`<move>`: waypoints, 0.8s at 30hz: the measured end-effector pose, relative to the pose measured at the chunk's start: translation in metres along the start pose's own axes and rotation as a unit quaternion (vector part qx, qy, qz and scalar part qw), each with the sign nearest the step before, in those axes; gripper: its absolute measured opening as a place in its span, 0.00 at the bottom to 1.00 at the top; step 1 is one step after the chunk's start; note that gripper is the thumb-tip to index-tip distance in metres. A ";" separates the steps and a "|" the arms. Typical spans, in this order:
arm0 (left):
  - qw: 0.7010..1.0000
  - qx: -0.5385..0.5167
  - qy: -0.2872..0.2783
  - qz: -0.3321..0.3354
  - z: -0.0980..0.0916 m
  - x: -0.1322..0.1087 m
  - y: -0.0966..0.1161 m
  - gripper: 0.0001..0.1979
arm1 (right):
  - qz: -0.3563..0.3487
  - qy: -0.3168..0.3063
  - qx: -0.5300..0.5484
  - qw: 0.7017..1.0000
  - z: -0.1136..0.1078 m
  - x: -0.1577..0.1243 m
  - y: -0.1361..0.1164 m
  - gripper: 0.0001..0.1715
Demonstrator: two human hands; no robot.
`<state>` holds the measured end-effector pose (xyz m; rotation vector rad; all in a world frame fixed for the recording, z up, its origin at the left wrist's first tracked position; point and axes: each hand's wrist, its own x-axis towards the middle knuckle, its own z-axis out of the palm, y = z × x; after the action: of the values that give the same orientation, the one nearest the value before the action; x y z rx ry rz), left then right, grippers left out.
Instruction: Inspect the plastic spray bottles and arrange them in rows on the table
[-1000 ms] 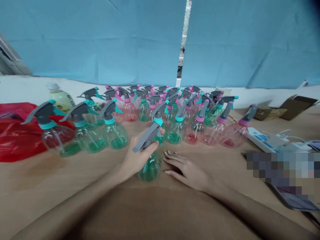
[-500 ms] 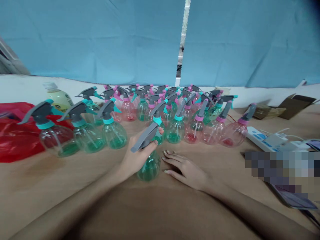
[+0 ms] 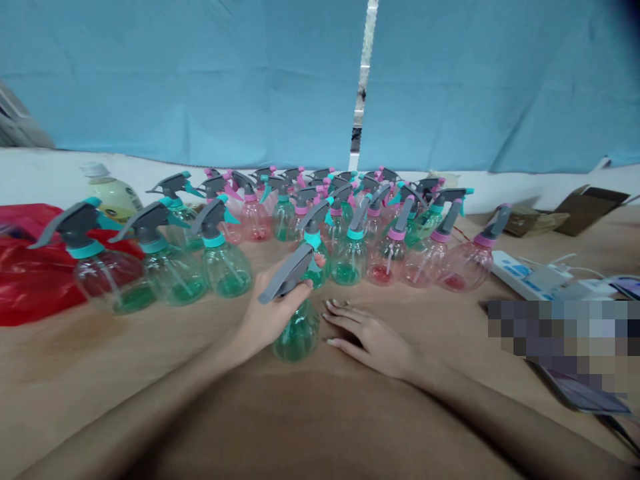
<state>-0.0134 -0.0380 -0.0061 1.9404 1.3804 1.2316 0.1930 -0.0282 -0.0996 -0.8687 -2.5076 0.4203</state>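
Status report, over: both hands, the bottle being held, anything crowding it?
Left hand closed around green spray bottle, near its top. Right hand resting palm-down on table, holding nothing. Other spray bottles standing close behind.

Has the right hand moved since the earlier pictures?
No. Against the power strip, the right hand shows no clear shift either way; only the view drifts slightly.

Clear, glossy plastic is seen in the green bottle (image 3: 295,337) toward the table's near edge, capped by a spray head (image 3: 287,273) in matt grey plastic. Smooth, wood-look brown is presented by the table (image 3: 125,360) — and at its left edge, light is thrown back by the red bag (image 3: 35,280), all shiny crinkled plastic! Toward the far right corner, dull cardboard is shown by the box (image 3: 590,212) — matt, creased cloth by the blue hanging (image 3: 175,80).
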 end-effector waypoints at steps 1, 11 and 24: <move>1.000 -0.004 -0.002 -0.005 0.000 0.000 0.000 0.07 | 0.001 -0.002 -0.002 1.000 0.000 0.000 0.000 0.29; 1.000 0.006 -0.008 0.008 -0.001 0.001 0.007 0.10 | 0.002 0.005 -0.001 1.000 0.001 0.000 0.001 0.29; 1.000 -0.003 -0.013 0.016 -0.001 0.001 0.003 0.08 | 0.002 0.000 -0.009 1.000 -0.001 0.000 0.000 0.29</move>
<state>-0.0124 -0.0386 -0.0033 1.9735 1.3365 1.2191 0.1932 -0.0283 -0.0988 -0.8809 -2.5139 0.3988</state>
